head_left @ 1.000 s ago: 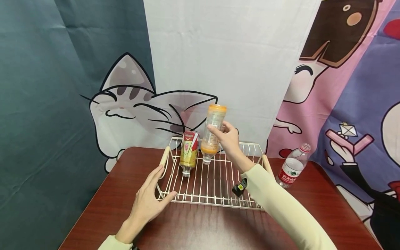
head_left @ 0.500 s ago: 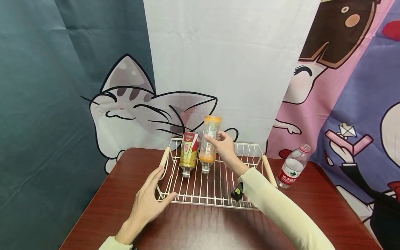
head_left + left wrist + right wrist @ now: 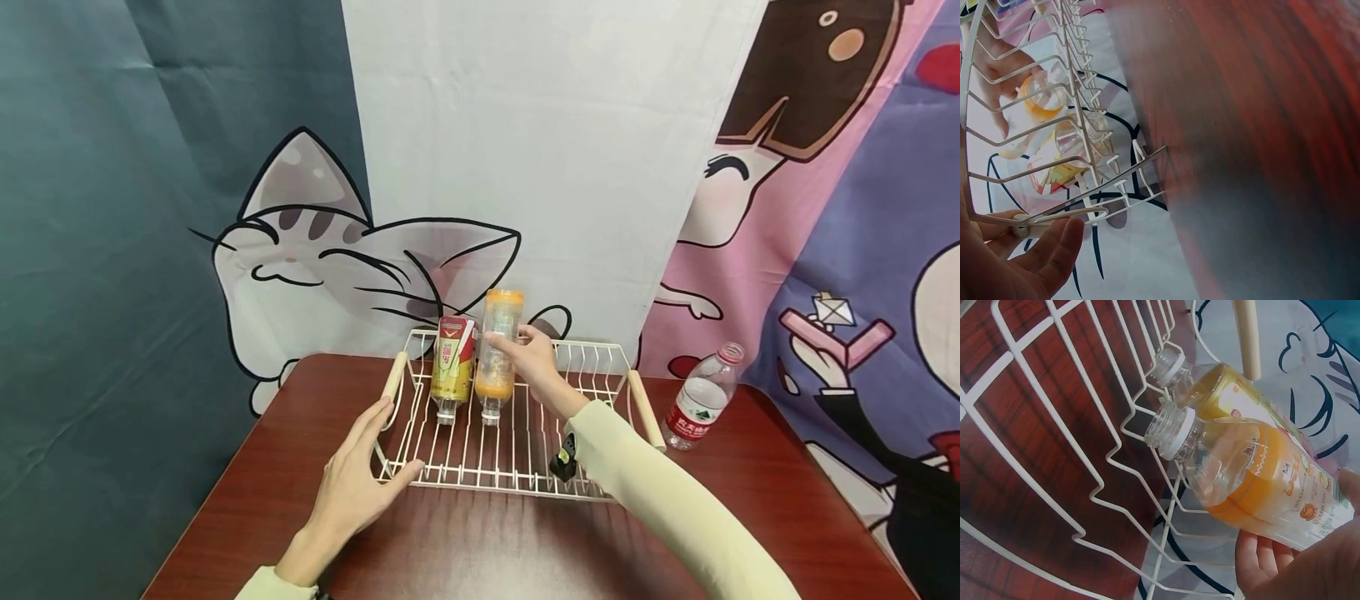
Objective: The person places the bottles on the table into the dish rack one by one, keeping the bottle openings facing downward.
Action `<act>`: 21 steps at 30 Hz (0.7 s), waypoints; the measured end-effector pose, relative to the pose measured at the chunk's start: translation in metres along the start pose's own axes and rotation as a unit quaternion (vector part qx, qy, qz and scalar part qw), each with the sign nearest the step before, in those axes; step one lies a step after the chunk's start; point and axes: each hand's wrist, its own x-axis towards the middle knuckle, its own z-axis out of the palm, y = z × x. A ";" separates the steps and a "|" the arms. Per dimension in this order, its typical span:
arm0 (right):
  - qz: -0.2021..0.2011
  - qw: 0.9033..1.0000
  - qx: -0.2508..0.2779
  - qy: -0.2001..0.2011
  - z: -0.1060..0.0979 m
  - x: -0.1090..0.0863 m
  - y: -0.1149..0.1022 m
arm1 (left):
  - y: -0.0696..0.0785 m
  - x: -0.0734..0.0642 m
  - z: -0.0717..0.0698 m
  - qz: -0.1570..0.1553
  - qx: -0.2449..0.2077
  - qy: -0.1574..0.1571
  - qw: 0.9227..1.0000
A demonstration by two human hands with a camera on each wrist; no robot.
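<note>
Upside down in the white wire dish rack (image 3: 517, 482), a clear plastic bottle with orange bands (image 3: 495, 383) leans with its mouth low among the wires. My right hand (image 3: 534, 360) grips it by its upper body, fingers on one side and thumb across the front; the right wrist view shows its uncapped neck (image 3: 1175, 434) against the rack wires. Just left of it, a bottle with a red and yellow label (image 3: 453, 358) leans inverted in the rack. My left hand (image 3: 348, 475) rests at the rack's front left corner, fingers extended by the wooden handle (image 3: 395, 375), thumb near the front rail.
Standing on the brown table (image 3: 285, 467) right of the rack is an uncapped clear bottle with a red and white label (image 3: 701, 404). A second wooden handle (image 3: 645, 408) forms the rack's right side. Behind hangs a cartoon-printed cloth (image 3: 540, 167).
My right hand has lowered the orange-banded bottle into the rack and slightly left, beside the red-and-yellow one. My left hand has stayed at the rack's corner.
</note>
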 end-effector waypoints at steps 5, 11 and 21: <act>0.011 1.000 -0.008 -0.013 0.000 0.000 0.003 | 0.000 0.000 0.000 0.000 -0.002 0.000 1.000; 0.029 0.999 -0.027 -0.028 0.001 -0.001 0.004 | 0.000 -0.001 0.000 -0.004 -0.003 -0.005 1.000; 0.029 0.998 -0.050 -0.017 0.003 0.001 0.006 | 0.002 -0.001 -0.001 -0.006 -0.001 -0.007 1.000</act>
